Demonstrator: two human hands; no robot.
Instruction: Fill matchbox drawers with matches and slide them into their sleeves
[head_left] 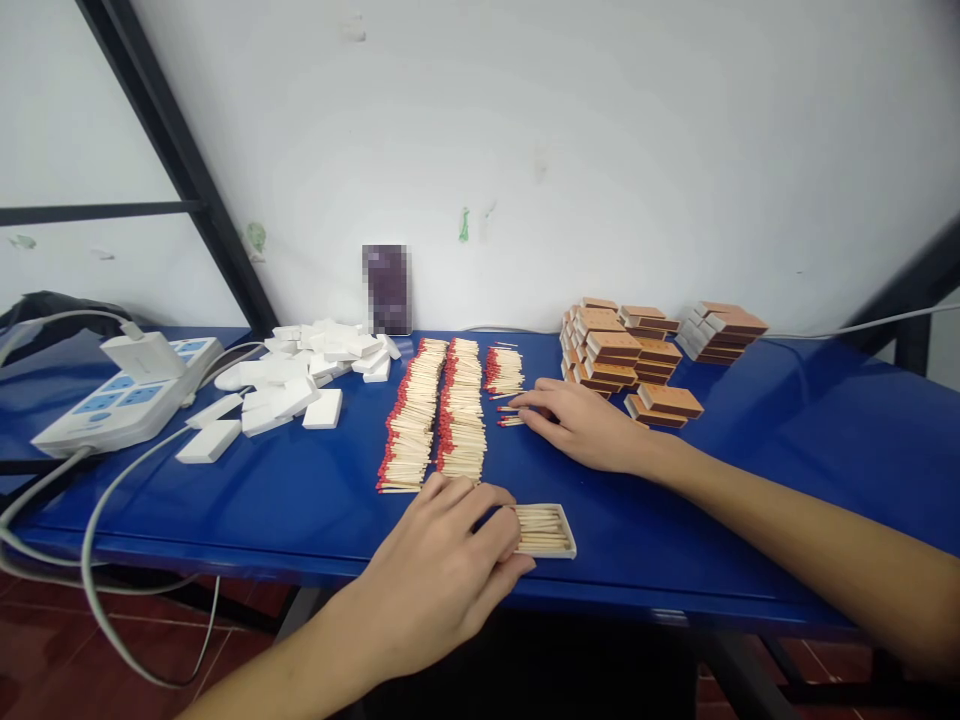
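My left hand rests at the near edge of the blue table, fingers curled round the left end of a small white tray filled with matchsticks. My right hand reaches across to a short row of red-tipped matches, its fingertips pinched on a few loose matches. Two long rows of matches lie side by side just left of that hand.
A heap of empty white trays lies at the left, beside a white power strip with grey cables. Stacks of orange-brown matchbox sleeves stand at the back right. A dark blurred card leans on the wall.
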